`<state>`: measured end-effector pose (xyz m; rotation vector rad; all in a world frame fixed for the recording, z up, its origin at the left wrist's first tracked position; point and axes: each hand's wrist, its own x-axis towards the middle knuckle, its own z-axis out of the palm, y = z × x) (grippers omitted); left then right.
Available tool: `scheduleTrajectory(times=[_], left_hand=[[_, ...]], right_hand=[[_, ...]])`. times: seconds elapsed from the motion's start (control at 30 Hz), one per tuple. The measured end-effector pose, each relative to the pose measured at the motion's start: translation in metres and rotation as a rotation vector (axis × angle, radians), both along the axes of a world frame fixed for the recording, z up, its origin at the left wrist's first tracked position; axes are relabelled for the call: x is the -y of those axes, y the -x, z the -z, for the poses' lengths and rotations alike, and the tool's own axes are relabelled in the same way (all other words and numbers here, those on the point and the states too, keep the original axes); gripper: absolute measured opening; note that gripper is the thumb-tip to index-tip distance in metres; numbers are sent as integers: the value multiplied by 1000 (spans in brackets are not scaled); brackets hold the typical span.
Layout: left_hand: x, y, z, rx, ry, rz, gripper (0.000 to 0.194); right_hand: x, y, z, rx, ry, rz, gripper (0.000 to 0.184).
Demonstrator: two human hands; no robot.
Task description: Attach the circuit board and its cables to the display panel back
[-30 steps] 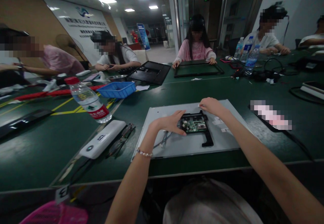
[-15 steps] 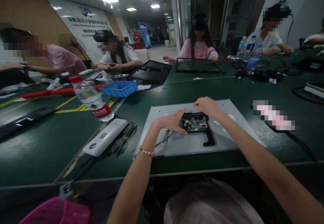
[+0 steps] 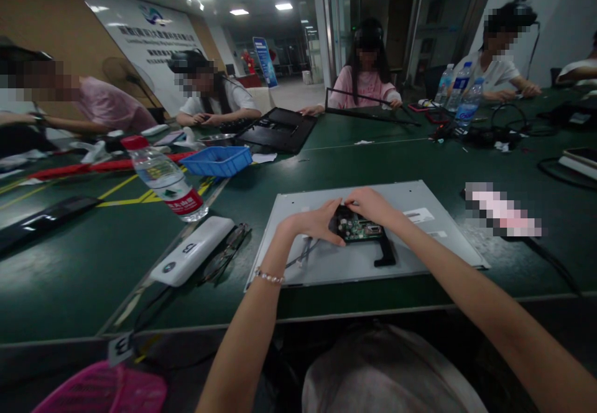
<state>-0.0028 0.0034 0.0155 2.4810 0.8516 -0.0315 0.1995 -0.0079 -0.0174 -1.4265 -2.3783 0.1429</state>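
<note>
A green circuit board (image 3: 359, 229) in a black plastic bracket (image 3: 386, 254) lies on a flat grey metal-backed panel (image 3: 298, 214). My left hand (image 3: 317, 223) braces the bracket's left side, index finger at the far edge and thumb at the near edge, gripping it between them. At the board's far edge, my right hand (image 3: 370, 204) has its thumb and fingertips pinched together. Whatever is between those fingertips is too small to make out. Beside my left wrist, thin grey cables (image 3: 305, 251) rest on the panel.
To the left are a water bottle (image 3: 170, 183), a white power bank (image 3: 193, 251), glasses (image 3: 226, 254) and a blue tray (image 3: 217, 162). A phone (image 3: 504, 211) with a cable lies at right. Across the table, a person (image 3: 366, 77) handles a black frame (image 3: 373, 114).
My right hand has moved left and lower over the board's far edge, covering more of it. My left hand stays in place. The person opposite has tilted the black frame.
</note>
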Motion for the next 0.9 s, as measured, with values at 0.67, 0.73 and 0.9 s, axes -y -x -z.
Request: scheduleTrajectory(times=[0.67, 0.73, 0.9], left_hand=[[-1, -1, 2, -123, -2, -12, 126], [-1, -1, 0, -114, 2, -12, 126], [0, -2, -1, -110, 7, -9, 127]], right_hand=[[1, 6, -2, -14, 16, -34, 22], [-1, 4, -1, -46, 43, -52, 21], [-6, 1, 4, -123, 62, -85, 22]])
